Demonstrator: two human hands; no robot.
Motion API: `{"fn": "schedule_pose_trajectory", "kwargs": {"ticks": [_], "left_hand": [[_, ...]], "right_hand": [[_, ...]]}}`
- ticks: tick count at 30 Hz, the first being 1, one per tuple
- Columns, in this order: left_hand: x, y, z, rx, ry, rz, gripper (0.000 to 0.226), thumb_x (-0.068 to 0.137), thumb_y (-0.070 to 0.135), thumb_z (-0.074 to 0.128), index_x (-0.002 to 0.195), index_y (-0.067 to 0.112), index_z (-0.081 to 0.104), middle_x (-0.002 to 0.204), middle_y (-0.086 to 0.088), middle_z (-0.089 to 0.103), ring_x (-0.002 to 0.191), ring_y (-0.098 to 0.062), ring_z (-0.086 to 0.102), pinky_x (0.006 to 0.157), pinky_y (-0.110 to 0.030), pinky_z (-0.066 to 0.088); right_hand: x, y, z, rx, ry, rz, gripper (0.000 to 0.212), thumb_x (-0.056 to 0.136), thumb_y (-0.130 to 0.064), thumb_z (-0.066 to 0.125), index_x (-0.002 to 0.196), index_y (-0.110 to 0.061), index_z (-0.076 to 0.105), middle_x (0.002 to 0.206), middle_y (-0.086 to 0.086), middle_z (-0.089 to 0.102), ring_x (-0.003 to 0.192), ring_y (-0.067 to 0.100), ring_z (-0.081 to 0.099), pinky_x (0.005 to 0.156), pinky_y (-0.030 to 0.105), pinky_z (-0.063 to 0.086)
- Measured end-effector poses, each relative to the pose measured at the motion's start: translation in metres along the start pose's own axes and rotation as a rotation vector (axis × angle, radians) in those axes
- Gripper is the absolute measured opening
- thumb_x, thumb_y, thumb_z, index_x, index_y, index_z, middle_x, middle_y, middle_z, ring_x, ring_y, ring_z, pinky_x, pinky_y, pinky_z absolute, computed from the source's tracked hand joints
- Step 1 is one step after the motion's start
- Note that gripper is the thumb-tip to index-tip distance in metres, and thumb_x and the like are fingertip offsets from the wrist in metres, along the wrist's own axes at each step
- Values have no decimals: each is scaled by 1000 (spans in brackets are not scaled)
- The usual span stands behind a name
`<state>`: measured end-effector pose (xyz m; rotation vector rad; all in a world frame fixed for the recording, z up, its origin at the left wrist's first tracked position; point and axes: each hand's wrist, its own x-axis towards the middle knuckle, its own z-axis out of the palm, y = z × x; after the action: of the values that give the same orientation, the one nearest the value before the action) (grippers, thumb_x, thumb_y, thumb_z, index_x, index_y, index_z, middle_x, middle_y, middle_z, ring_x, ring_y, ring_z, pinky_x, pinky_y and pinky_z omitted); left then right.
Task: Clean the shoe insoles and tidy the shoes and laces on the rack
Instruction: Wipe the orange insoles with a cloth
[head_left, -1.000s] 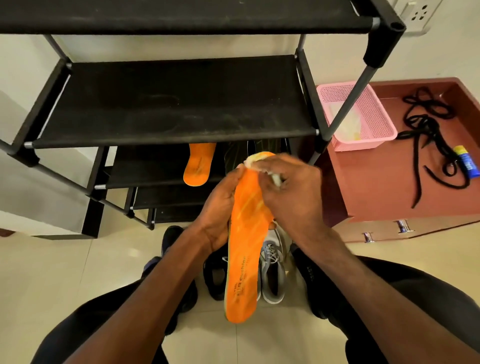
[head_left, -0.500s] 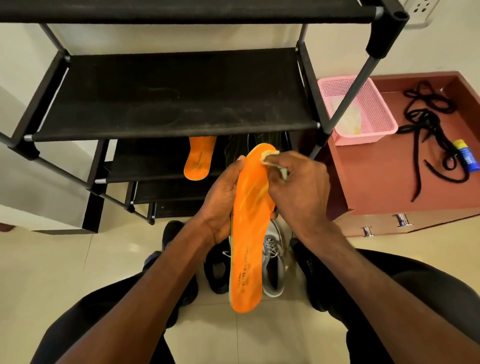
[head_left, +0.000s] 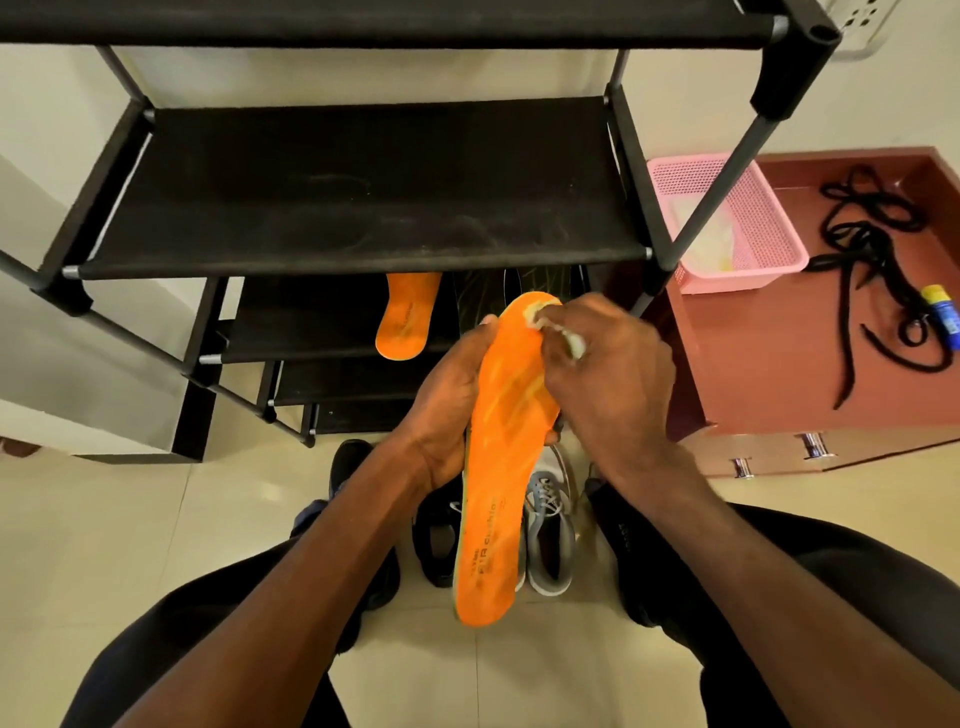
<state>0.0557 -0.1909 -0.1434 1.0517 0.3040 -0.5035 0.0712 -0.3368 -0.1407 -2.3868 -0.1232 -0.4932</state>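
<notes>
Two hands working at frame centre. I'm seeing left hand (head_left: 447, 400) gripping long orange foam insole (head_left: 498, 467) along its left edge, holding it lengthwise, heel toward bottom of frame. Right hand (head_left: 608, 384) pinching small pale wipe (head_left: 540, 322), pressing it on insole's toe end. Second orange insole (head_left: 405, 322) lying on lower shelf of black metal-and-fabric shoe rack (head_left: 363, 208). Grey lace-up sneaker (head_left: 550, 530) sitting on floor below insole. Black laces (head_left: 872, 260) lying at right of frame, beside pink plastic basket (head_left: 748, 218).
</notes>
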Motion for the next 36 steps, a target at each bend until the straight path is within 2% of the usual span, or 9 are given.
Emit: {"fn": "schedule_pose_trajectory", "kwargs": {"ticks": [5,9,13,18,24,27,32,34,36], "left_hand": [[2,3,1,-54,24,-13,45,109,46,40,106,13,70,94,-10,71,82,-20,71,75,-36,60],[4,-1,3,-46,30,7,41,110,42,40,104,15,70,89,-7,73,78,-19,73,70,-37,62],[3,4,0,-104,25,-10,46,109,46,40,109,12,72,99,-12,73,88,-23,73,79,-38,61],[0,6,7,-68,-12,14,45,110,43,36,110,10,67,92,-10,72,77,-20,73,66,-37,62],[-1,13,2,-64,-40,52,48,108,38,35,94,14,74,85,-10,74,73,-26,71,66,-45,62],[-1,13,1,-39,-22,63,39,107,39,38,103,15,69,91,-12,75,79,-30,71,69,-48,61],[1,7,4,-68,-11,106,52,110,34,34,80,15,73,70,-2,68,62,-13,68,56,-31,59],[1,8,5,-45,-35,113,51,110,43,35,97,20,78,89,-10,75,76,-21,72,68,-39,62],[0,9,6,-1,-27,80,50,108,52,37,124,17,69,113,-24,72,89,-36,69,78,-47,59]], "right_hand": [[-17,-11,3,89,-105,-152,22,89,-16,72,105,-29,80,106,-14,75,86,13,73,67,38,60],[-3,2,4,45,24,21,21,90,-16,74,107,-26,81,107,-10,75,87,18,74,72,42,62],[-12,-12,8,159,-118,-161,23,89,-13,71,105,-25,81,104,-13,75,87,13,73,69,39,61],[0,1,9,166,85,17,21,93,-16,69,110,-21,81,108,-10,75,90,12,73,74,40,61],[6,6,6,149,28,18,23,95,-20,71,116,-23,79,111,-12,76,96,8,72,82,39,61],[10,9,6,169,44,46,23,94,-20,72,115,-21,79,109,-11,75,95,7,71,83,37,61],[0,2,8,242,-77,-119,23,92,-12,73,113,-19,80,113,-10,73,99,11,72,80,41,62],[4,4,5,192,-32,-123,22,93,-16,72,112,-24,80,112,-13,74,95,10,72,76,41,61],[11,11,2,165,80,-10,21,94,-17,72,112,-25,81,110,-14,74,90,8,72,74,40,61]]}}
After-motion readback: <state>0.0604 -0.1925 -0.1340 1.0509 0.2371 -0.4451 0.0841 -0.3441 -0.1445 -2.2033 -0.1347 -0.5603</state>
